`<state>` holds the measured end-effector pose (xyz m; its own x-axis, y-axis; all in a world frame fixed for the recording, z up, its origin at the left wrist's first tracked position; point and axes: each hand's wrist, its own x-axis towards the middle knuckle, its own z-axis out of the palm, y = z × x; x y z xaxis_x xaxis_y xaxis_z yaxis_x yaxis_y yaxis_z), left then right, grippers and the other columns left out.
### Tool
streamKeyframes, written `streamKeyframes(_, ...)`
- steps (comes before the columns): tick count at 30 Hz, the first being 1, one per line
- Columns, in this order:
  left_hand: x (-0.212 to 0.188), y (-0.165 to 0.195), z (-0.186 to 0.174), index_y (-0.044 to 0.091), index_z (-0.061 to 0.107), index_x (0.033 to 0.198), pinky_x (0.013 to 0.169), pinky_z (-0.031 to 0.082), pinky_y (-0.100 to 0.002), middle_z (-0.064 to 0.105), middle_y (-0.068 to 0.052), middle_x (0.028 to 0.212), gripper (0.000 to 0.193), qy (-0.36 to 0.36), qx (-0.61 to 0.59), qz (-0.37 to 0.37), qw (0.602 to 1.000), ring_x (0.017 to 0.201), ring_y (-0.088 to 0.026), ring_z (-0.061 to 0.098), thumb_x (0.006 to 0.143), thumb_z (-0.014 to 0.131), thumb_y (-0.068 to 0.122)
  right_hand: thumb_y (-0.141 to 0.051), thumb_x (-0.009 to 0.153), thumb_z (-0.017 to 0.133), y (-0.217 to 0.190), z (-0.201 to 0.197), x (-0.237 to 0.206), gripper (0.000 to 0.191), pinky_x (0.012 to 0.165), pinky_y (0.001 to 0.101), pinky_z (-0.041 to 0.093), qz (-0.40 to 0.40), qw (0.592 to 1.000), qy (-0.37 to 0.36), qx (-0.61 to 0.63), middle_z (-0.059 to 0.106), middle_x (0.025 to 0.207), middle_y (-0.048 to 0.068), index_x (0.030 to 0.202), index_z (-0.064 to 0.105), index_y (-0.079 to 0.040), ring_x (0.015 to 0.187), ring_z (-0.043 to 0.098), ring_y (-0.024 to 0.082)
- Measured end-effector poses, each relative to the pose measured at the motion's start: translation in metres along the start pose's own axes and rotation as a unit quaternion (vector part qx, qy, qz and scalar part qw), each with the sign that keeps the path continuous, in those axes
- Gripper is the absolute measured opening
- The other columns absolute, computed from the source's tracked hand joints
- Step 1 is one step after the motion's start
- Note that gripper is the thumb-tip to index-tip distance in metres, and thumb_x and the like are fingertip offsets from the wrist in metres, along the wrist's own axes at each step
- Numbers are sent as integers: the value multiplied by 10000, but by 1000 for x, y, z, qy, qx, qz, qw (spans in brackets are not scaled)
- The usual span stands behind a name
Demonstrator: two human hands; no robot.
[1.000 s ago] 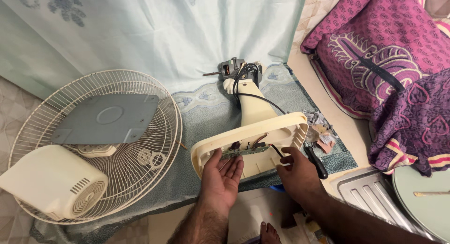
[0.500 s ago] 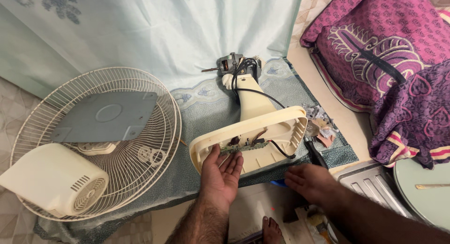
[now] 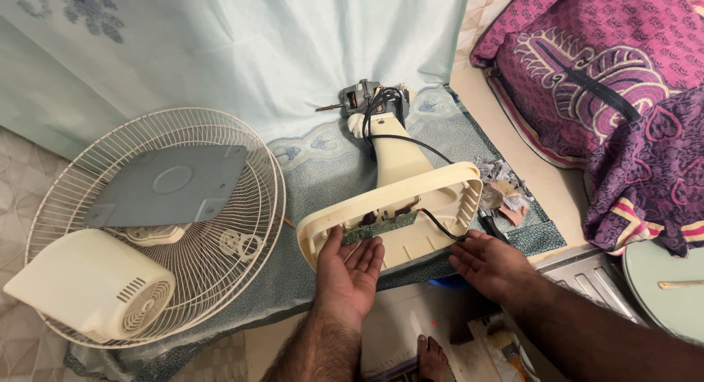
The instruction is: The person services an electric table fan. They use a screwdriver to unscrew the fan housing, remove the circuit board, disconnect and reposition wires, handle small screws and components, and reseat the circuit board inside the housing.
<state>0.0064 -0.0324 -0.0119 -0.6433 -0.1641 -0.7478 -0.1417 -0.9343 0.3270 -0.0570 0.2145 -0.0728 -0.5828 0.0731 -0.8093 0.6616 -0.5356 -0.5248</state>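
Lying on its side on a pale blue-green patterned cloth [image 3: 315, 162], the cream plastic fan base [image 3: 396, 217] turns its hollow underside toward the camera, and its cream neck [image 3: 396, 151] points away to a small grey metal motor [image 3: 361, 97] with black wires [image 3: 385, 102] around it. Inside the hollow there is a narrow green circuit board [image 3: 381, 226], and a black cable [image 3: 440, 226] runs from it over the lower rim. The left hand [image 3: 352, 268] is open with the palm up; its fingertips [image 3: 364, 248] touch the lower rim of the base just under the circuit board, and the thumb rests on the rim at the left. The right hand [image 3: 490, 263] is also open and relaxed, fingers spread, holding nothing; it lies just beside the right lower corner of the base, near the place where the cable comes out. To the left, on the same cloth, lies a round cream wire fan guard [image 3: 242, 206], and on it rest a flat grey square plate [image 3: 172, 184] and a cream plastic motor cover with vent slots [image 3: 88, 287]. Right of the base, a small heap of silver and brown scraps [image 3: 502, 188] lies on the cloth. Further right are purple patterned fabrics [image 3: 587, 67], well apart from the hands. A bare toe [image 3: 431, 353] shows at the bottom edge.
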Motion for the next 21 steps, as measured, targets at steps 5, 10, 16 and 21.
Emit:
streamKeyframes(5, 5, 1, -4, -171, 460, 1277, 1003, 572, -458, 610, -297, 1218, 753, -3, -8, -1, 1000, 1128, -359, 653, 888, 705, 425, -30, 978, 599, 3, -9, 12, 240, 899, 402, 550, -60, 998, 27, -21, 677, 1103, 80, 1208, 614, -99, 1039, 675, 234)
streamKeyframes(10, 9, 0, -6, -180, 461, 1289, 1003, 569, -459, 614, -295, 1215, 781, -9, -14, -3, 1000, 1120, -357, 654, 892, 696, 450, -68, 977, 618, -1, -10, 9, 200, 839, 374, 570, -80, 996, -5, 27, 682, 1038, 65, 1175, 635, -85, 943, 678, 203)
streamKeyframes(16, 6, 0, -5, -166, 465, 1286, 1010, 568, -454, 610, -293, 1227, 769, -5, -13, 0, 1000, 1122, -350, 654, 893, 693, 455, -68, 977, 628, -4, -1, -5, 192, 838, 376, 575, -84, 996, 1, 36, 672, 1007, 60, 1168, 628, -82, 921, 674, 199)
streamKeyframes(21, 0, 0, -4, -163, 475, 1277, 1015, 574, -445, 612, -287, 1208, 751, 2, -13, 3, 1000, 1130, -342, 660, 897, 690, 448, -68, 977, 632, -5, 5, -16, 193, 874, 360, 585, -73, 996, 25, 43, 674, 1014, 53, 1169, 636, -93, 948, 674, 185)
